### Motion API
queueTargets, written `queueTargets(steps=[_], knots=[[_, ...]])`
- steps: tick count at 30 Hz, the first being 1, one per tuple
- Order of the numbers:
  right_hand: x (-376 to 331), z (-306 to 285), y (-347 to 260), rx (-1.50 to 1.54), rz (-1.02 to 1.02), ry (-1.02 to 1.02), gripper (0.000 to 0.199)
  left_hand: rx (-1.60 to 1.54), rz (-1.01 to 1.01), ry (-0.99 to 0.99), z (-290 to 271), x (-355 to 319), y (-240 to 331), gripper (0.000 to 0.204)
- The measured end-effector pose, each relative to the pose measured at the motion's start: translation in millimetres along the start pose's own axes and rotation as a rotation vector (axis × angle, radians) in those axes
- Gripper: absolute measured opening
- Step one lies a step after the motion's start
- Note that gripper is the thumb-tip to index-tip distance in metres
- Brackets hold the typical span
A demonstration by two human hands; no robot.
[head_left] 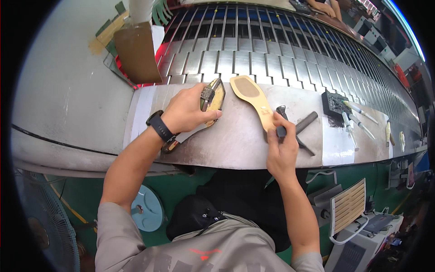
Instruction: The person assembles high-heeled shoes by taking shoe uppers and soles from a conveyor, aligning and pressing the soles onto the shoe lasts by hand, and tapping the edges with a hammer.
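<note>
My right hand (283, 145) pinches a tan shoe sole (256, 99) by its narrow rear end, its broad end pointing away from me. A small dark block (281, 132) shows at my fingers; whether it belongs to the sole I cannot tell. My left hand (188, 109) is wrapped round a shoe (216, 102) lying bottom up, with a yellowish, rough underside and a dark edge. Its rear end (171, 146) pokes out below the hand near the table's front edge. Just beyond my right hand lie dark metal tools (307, 122), one of them like a hammer, partly hidden.
A slatted metal conveyor (244, 59) runs behind the worktable (226, 145). To the right, brushes (362, 112) rest on a black block (334, 105) and a white sheet. A brown panel (138, 52) stands back left. Across the conveyor are another person's hands (324, 8).
</note>
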State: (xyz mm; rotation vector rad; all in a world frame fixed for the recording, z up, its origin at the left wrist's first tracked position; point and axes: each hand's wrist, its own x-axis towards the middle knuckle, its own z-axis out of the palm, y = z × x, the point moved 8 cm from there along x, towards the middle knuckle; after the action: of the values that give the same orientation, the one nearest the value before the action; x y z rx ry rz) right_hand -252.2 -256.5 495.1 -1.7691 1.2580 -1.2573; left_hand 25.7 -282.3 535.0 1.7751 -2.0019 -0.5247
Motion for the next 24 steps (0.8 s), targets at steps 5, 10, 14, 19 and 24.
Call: queueTargets(steps=[5, 10, 14, 19, 24], knots=[[-13, -59, 28, 0.309, 0.105, 0.113, 0.017, -0.865, 0.149, 0.269, -40, -15, 47, 0.061], [-89, -79, 19, 0.977, 0.438, 0.081, 0.052, -1.206, 0.182, 0.381, -14, -36, 32, 0.067], [-146, -62, 29, 1.176, 0.791, 0.144, 0.068, -1.347, 0.183, 0.311, -9, -33, 53, 0.066], [-111, -1, 42, 1.099, 0.712, -0.400, 0.051, -1.283, 0.310, 0.261, 11, -23, 70, 0.068], [-84, 27, 20, 1.146, 0.871, -0.294, 0.035, -1.406, 0.295, 0.232, 21, -20, 68, 0.062]])
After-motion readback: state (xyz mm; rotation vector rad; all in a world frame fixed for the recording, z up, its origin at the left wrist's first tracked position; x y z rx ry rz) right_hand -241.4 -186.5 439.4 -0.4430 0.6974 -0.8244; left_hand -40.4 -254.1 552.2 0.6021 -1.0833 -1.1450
